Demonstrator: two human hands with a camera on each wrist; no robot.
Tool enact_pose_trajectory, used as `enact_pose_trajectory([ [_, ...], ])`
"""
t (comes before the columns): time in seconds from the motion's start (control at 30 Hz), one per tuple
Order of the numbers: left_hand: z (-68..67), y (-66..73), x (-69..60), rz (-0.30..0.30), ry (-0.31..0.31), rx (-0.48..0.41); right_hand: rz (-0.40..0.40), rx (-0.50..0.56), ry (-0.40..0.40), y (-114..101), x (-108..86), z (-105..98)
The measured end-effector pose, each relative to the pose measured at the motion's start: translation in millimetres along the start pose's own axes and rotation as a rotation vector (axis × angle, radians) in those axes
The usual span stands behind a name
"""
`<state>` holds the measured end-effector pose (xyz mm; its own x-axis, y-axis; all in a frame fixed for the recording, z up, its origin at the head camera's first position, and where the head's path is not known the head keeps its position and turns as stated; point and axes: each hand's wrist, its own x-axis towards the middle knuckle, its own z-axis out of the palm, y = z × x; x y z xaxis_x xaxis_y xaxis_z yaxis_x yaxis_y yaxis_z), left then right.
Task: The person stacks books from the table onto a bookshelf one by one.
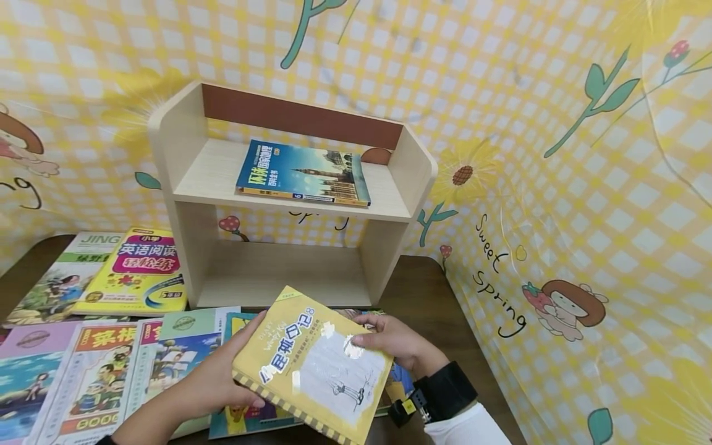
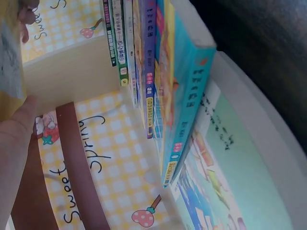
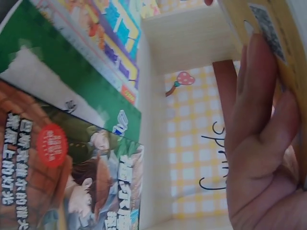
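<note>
A yellow book [image 1: 319,377] with a line drawing of a figure on its cover is held up, tilted, in front of the shelf. My left hand [image 1: 214,377] grips its left side, thumb at the striped spine edge. On the upper right edge, my right hand [image 1: 397,343] holds it with the thumb over the cover. The right wrist view shows the right hand's fingers [image 3: 259,76] against the book's back, beside a printed code. In the left wrist view only part of the left hand [image 2: 14,153] shows, next to the yellow book [image 2: 9,57].
Behind stands a two-tier wooden shelf [image 1: 186,148]; a blue book [image 1: 303,173] lies on its upper tier. Several books, including a yellow workbook [image 1: 136,272] and a purple-covered one [image 1: 28,377], lie at left. More books lie beneath the held one. A patterned cloth [image 1: 556,185] surrounds the table.
</note>
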<state>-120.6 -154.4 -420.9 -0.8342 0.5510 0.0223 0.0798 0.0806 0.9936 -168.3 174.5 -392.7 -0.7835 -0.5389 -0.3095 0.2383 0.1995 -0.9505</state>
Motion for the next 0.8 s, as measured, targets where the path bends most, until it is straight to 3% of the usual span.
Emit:
enact_pose_trajectory([
  [0.2,3.5,-0.3,-2.1,0.0,0.044,-0.04,-0.013,0.097,0.062,-4.0,-0.7,-2.2],
  [0.3,3.7,0.9,-2.9,0.011,0.071,-0.021,-0.017,0.146,0.129,-5.5,-0.3,-0.5],
  [0.5,5.9,5.2,-4.6,-0.016,0.201,0.036,-0.088,0.29,0.255,-13.3,-2.9,8.0],
  [0.67,9.0,10.6,-3.0,-0.037,0.313,0.045,-0.181,0.314,0.271,-23.6,-10.4,24.2],
  [0.8,12.9,14.1,-1.8,-0.009,0.364,0.011,-0.246,0.305,0.234,-27.4,-15.6,37.5],
])
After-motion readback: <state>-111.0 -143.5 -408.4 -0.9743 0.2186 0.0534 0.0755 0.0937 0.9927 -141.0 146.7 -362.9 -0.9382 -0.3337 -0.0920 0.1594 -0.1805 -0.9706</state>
